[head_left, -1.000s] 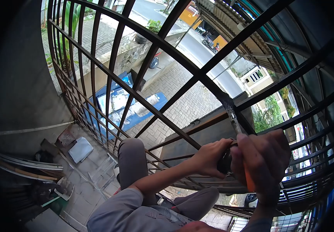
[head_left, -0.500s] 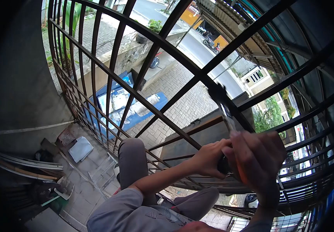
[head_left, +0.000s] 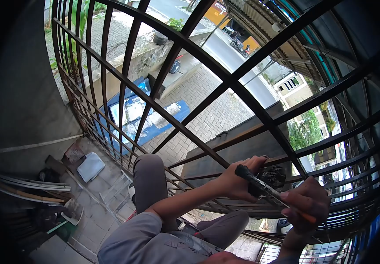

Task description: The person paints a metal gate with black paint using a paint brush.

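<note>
My right hand (head_left: 306,204) is closed around the handle of a paintbrush (head_left: 267,188). The brush points up and to the left, its dark bristles smeared with black paint. In my left hand (head_left: 238,178) is a black paint-covered container (head_left: 273,177), fingers wrapped round its side and rim. The brush crosses in front of the container in this view, with its bristles close to my left fingers. Dark metal bars of a grille (head_left: 231,81) stand right in front of both hands.
Boards and trim strips (head_left: 36,185) lie at the lower left beside a white folded sheet (head_left: 91,166). Beyond the grille are a weathered blue panel (head_left: 168,119), a paved yard and a street with a motorbike (head_left: 241,47). My bent knees are below.
The paintbrush has come down from the grille bars and swung left over the container. My right hand has moved lower and slightly right; my left hand stays nearly in place.
</note>
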{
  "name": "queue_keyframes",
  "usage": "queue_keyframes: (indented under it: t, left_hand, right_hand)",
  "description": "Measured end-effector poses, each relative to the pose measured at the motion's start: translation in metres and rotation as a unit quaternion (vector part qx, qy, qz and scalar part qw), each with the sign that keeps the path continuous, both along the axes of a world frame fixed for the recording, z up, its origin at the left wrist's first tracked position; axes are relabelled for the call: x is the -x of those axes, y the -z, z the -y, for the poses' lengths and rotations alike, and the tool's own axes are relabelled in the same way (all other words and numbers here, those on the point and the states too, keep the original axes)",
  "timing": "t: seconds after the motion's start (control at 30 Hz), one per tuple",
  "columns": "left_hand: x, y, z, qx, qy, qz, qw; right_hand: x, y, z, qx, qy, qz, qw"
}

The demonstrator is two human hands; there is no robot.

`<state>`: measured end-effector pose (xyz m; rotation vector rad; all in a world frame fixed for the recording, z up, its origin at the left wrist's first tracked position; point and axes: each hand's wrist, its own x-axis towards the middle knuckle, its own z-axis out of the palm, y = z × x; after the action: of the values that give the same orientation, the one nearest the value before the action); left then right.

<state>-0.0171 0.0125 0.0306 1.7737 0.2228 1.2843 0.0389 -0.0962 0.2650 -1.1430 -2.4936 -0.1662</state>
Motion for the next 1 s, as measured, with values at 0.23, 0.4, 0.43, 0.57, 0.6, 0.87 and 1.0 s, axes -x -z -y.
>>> queue_keyframes:
  t: [0.23,0.4,0.43,0.57,0.6,0.87,1.0]
  left_hand:
    - [-0.012,0.014,-0.006,-0.058,-0.028,0.02,0.998]
    - [-0.035,0.028,-0.007,-0.002,0.078,0.096,0.992]
    - [-0.027,0.022,-0.006,-0.004,0.077,0.098,0.992]
    - [-0.007,0.012,-0.004,-0.07,-0.017,0.05,0.996]
    - [-0.012,0.015,-0.005,-0.062,-0.015,0.032,0.997]
    - [-0.038,0.036,-0.006,-0.057,-0.019,0.025,0.998]
    - [-0.029,0.028,-0.008,-0.041,-0.003,0.033,0.999]
  right_hand:
    - [0.036,0.008,-0.022,-0.106,-0.064,0.003,0.992]
    - [0.056,0.029,-0.054,-0.137,-0.065,0.06,0.987]
    - [0.059,0.03,-0.057,-0.137,-0.071,0.072,0.985]
    - [0.064,0.03,-0.065,-0.174,-0.098,0.095,0.975]
    - [0.063,0.025,-0.061,-0.158,-0.071,0.106,0.979]
    - [0.068,0.018,-0.066,-0.139,-0.052,0.136,0.98]
    - [0.072,0.02,-0.059,-0.152,-0.082,0.14,0.975]
